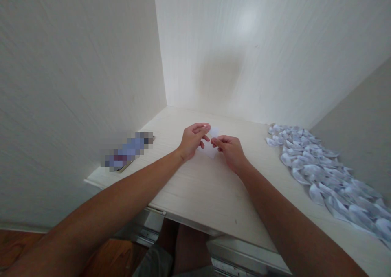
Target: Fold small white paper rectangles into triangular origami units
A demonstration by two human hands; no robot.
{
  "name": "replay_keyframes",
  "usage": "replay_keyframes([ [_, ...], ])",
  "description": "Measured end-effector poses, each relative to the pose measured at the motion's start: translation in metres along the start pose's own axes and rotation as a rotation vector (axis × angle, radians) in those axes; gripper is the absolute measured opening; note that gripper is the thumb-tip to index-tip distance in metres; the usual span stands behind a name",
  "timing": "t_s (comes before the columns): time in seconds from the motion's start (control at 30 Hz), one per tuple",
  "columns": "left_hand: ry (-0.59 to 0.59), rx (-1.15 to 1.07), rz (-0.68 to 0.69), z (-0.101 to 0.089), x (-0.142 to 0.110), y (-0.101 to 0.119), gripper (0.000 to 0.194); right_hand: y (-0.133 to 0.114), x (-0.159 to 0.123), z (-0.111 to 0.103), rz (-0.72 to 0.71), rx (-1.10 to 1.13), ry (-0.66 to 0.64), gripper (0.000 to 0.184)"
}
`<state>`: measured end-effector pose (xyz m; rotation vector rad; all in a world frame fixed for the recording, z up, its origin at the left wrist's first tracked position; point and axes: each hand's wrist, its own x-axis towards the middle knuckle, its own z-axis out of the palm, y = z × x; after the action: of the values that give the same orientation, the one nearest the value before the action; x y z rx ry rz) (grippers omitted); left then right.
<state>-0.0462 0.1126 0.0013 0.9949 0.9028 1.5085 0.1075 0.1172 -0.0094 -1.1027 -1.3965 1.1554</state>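
A small white sheet of paper (pixel 211 150) is between my two hands, above the middle of the desk. My left hand (pixel 195 137) pinches its upper part between thumb and forefinger, the other fingers curled loosely apart. On the other side, my right hand (pixel 228 150) has thumb and fingertips pressed together at the paper's right edge. Part of the sheet hides behind the fingers, so its exact shape and any fold cannot be made out.
Many folded white paper pieces (pixel 317 167) lie in overlapping rows along the desk's right side. A pixelated, phone-like flat object (pixel 126 151) rests at the left edge. Pale walls (pixel 214 45) enclose the desk (pixel 195 195), and my legs are below its front edge.
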Motion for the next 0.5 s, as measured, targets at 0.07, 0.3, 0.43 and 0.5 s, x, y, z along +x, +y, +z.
replay_keyframes([
  [0.07,0.007,0.012,0.006,-0.0004,0.0008,-0.0002,0.046,0.0015,0.0002,0.0001,0.007,-0.014,-0.002,0.028],
  [0.3,0.0,0.052,-0.011,-0.0017,0.0015,-0.0018,0.04,-0.0018,-0.004,0.0042,0.08,0.05,-0.007,0.028],
  [0.43,0.021,0.071,0.093,-0.0049,0.0039,-0.0026,0.043,-0.0041,-0.0035,0.0038,0.133,0.1,0.009,0.027],
  [0.5,0.002,0.088,0.151,-0.0072,0.0057,-0.003,0.045,-0.0039,-0.0027,0.0026,0.143,0.105,0.004,0.027],
])
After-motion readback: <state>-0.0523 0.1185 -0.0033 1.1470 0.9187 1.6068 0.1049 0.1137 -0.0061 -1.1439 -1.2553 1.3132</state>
